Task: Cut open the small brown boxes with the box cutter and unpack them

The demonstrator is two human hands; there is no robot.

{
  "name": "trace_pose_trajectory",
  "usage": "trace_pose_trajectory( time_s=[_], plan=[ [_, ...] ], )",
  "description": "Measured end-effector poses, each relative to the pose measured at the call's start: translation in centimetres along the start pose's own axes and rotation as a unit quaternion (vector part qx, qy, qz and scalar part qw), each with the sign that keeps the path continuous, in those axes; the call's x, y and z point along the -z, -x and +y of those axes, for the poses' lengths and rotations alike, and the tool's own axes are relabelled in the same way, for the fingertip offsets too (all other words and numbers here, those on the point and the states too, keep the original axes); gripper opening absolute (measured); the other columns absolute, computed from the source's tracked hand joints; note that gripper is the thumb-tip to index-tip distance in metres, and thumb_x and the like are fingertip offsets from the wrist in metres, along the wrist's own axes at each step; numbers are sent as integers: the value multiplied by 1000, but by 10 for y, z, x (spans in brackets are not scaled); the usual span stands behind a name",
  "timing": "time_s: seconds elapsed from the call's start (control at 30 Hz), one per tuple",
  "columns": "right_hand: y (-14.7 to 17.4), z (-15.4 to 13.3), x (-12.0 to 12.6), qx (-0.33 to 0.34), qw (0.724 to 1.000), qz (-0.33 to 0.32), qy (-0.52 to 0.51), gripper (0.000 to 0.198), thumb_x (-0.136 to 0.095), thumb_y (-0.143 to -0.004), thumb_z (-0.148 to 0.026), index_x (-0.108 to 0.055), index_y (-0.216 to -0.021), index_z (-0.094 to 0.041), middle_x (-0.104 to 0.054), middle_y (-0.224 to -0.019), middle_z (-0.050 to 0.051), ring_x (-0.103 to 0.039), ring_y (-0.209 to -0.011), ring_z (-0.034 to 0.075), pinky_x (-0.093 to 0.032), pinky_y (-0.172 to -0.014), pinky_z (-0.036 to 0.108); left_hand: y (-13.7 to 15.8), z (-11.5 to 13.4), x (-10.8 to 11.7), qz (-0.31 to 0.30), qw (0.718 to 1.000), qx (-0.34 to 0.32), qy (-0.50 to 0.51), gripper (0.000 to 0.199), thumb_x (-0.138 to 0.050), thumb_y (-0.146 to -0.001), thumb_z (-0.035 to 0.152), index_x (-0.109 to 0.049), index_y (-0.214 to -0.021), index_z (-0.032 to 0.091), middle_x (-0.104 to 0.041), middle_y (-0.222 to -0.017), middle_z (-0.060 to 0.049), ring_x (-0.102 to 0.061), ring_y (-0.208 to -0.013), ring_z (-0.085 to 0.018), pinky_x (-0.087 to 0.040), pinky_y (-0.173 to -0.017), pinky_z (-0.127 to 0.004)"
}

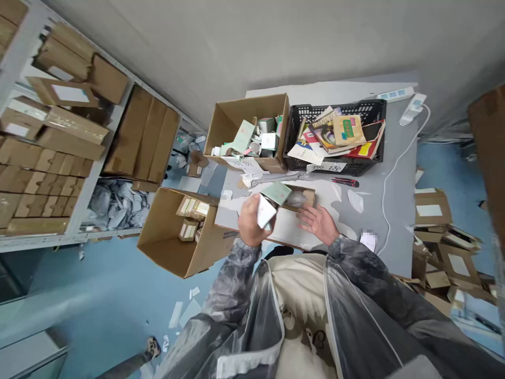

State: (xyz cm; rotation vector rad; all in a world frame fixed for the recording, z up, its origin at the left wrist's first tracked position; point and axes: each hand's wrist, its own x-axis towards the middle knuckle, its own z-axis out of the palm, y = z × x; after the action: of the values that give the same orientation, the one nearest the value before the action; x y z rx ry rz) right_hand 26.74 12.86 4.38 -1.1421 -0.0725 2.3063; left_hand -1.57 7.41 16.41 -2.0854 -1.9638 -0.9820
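Observation:
My left hand (248, 223) grips a small pale green and white box (278, 193) at the table's front edge. Whether its white part is a face or a second piece, I cannot tell. Palm up and fingers spread, my right hand (319, 223) holds nothing. Just beyond both hands lies a small open cardboard carton (309, 197) with crumpled, see-through wrapping in it. Behind that, a large cardboard box (225, 121) contains several green and white small boxes. A black plastic crate (292, 138) beside it is piled with books (330, 129).
A red and black utility knife (344, 182) and paper scraps lie on the grey table (398, 210). A white cable runs from a power strip (395, 95). At left stand an open floor carton (169, 237) and loaded shelves (84, 210). Another person's shoe (153, 347) shows lower left.

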Motion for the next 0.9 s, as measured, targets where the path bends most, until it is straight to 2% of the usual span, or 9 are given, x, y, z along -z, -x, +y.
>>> trace_pose_trajectory(
  time_s=[0.13,0.23,0.3,0.37,0.5,0.6,0.7,0.8,0.9],
  plan=[
    [-7,-7,18,-51,996,7,69,46,-48,-124,-51,-83,-139,-25,-79,-167,17,-81,-148,36,-75,-112,57,-53,-78,36,78,990,96,-68,108,-84,-105,71,-45,-187,11,-66,-167,-32,-60,-168,-50,-50,-142,-63],
    [-9,-9,28,-51,993,29,101,44,-49,-124,-49,-84,-131,-24,-82,-161,17,-83,-142,36,-76,-109,55,-106,-144,43,122,982,140,-42,118,-84,-106,65,-31,-194,7,-55,-181,-34,-48,-179,-49,-41,-150,-59],
    [-8,-8,31,-41,992,53,110,40,-51,-122,-46,-84,-128,-25,-86,-154,16,-86,-136,34,-77,-103,52,-143,-187,33,145,980,133,-7,117,-86,-105,59,-30,-195,8,-53,-183,-33,-48,-179,-45,-39,-152,-54],
    [-6,-3,29,-24,991,76,108,37,-53,-120,-44,-84,-127,-25,-87,-148,16,-87,-130,33,-77,-97,49,-177,-226,11,140,981,130,26,107,-87,-104,52,-40,-191,12,-54,-185,-29,-47,-179,-42,-36,-154,-52],
    [2,20,18,20,990,113,88,32,-57,-116,-42,-82,-124,-25,-89,-139,15,-89,-120,32,-76,-86,45,-222,-280,-53,55,986,139,80,89,-86,-100,34,-56,-181,12,-60,-179,-26,-50,-175,-43,-33,-155,-57],
    [12,44,6,33,987,136,73,30,-58,-115,-40,-83,-121,-25,-91,-133,13,-91,-115,31,-75,-81,43,-226,-306,-102,-58,984,135,105,88,-85,-97,23,-60,-179,8,-58,-180,-29,-47,-176,-44,-31,-154,-59],
    [22,67,-3,40,985,158,58,28,-61,-113,-40,-84,-119,-26,-92,-130,13,-91,-115,32,-75,-80,43,-215,-331,-132,-125,970,164,128,87,-86,-96,23,-62,-179,10,-49,-188,-29,-40,-182,-45,-28,-153,-62],
    [29,86,-2,62,981,180,42,26,-66,-107,-42,-84,-121,-28,-93,-128,12,-92,-116,33,-75,-80,44,-194,-355,-139,-117,958,210,158,83,-85,-101,33,-63,-179,13,-44,-193,-28,-32,-186,-45,-25,-154,-64],
    [34,106,4,99,967,234,4,23,-66,-105,-40,-84,-115,-29,-93,-123,11,-92,-110,32,-75,-78,42,-149,-361,-137,-64,959,230,151,68,-73,-109,36,-67,-173,15,-52,-188,-26,-30,-187,-42,-22,-156,-63]
  ],
)
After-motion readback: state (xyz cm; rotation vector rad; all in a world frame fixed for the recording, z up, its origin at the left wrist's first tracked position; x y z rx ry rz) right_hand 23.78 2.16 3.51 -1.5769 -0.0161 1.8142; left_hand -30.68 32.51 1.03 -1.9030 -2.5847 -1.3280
